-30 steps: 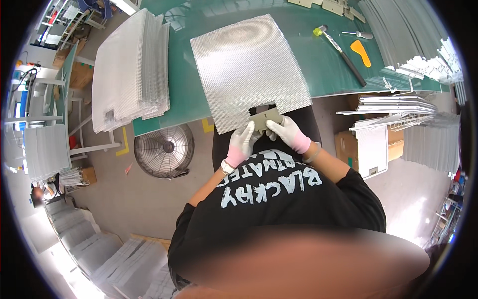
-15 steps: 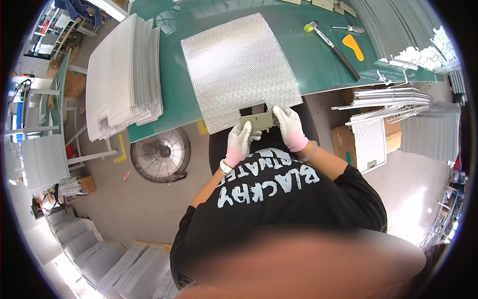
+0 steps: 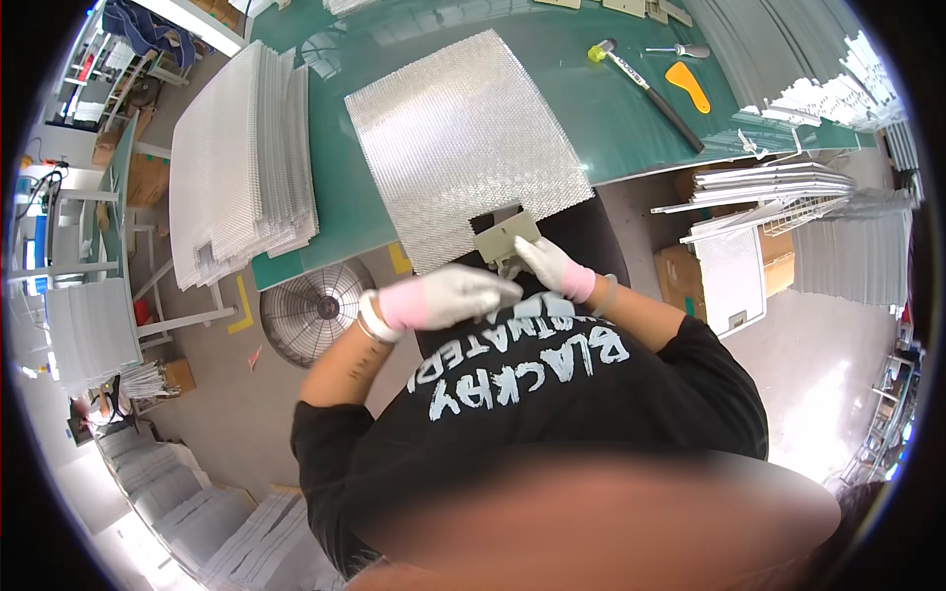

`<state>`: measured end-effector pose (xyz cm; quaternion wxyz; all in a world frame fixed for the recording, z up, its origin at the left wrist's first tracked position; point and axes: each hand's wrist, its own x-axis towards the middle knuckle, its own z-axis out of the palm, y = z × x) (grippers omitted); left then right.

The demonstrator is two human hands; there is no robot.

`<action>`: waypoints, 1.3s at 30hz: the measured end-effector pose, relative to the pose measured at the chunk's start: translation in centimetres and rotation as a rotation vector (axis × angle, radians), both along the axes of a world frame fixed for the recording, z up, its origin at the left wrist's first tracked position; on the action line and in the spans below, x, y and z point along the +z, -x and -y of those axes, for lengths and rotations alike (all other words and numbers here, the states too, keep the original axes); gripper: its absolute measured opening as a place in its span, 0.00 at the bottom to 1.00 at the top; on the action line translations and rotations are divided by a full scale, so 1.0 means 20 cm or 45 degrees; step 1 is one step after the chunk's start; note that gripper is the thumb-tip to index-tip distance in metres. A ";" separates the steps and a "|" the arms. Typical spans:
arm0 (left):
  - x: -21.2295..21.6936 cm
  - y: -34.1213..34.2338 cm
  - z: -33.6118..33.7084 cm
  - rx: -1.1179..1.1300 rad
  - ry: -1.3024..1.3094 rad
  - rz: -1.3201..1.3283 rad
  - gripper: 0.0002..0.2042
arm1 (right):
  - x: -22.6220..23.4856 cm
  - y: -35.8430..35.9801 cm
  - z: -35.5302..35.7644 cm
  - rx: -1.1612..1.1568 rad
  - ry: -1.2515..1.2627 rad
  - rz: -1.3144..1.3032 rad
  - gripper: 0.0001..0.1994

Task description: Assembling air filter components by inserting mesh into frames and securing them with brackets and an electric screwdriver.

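A silver mesh panel [image 3: 463, 138] with a rectangular cut-out at its near edge lies on the green table and overhangs the front. At that cut-out a flat beige rectangular piece [image 3: 506, 236] sits tilted, its right end raised. My right hand [image 3: 552, 266], in a white glove with a pink cuff, pinches this piece at its near right side. Gloved alike, my left hand [image 3: 448, 297] is off the piece, nearer my body and slightly smeared. Its fingers stretch to the right, and I see nothing held in them.
A tall stack of mesh panels [image 3: 232, 158] stands on the table's left. Toward the far right lie a hammer [image 3: 645, 92], a screwdriver [image 3: 680, 49] and a yellow scraper [image 3: 687, 87]. A floor fan [image 3: 320, 310] stands below the front edge; white frames [image 3: 764, 187] jut out at the right.
My left hand has let go of the beige piece and come back toward my body, elbow outward. The piece has tilted, and my right hand has shifted slightly down and left along it.
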<state>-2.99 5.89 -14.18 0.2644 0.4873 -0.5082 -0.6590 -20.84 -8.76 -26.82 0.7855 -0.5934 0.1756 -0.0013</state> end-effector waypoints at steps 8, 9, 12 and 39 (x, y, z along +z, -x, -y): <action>-0.19 -0.10 0.57 0.198 0.851 1.733 0.37 | 0.02 0.04 0.04 -0.804 0.121 0.119 0.19; -0.20 0.00 0.56 0.246 0.833 1.746 0.37 | 0.02 0.09 0.05 -0.926 0.069 0.125 0.19; -0.20 0.18 0.56 0.326 0.764 1.766 0.35 | -0.01 0.18 0.10 -1.066 0.185 0.216 0.20; -0.20 0.21 0.54 0.356 0.708 1.819 0.31 | 0.10 0.08 0.21 -0.922 -0.016 -0.035 0.13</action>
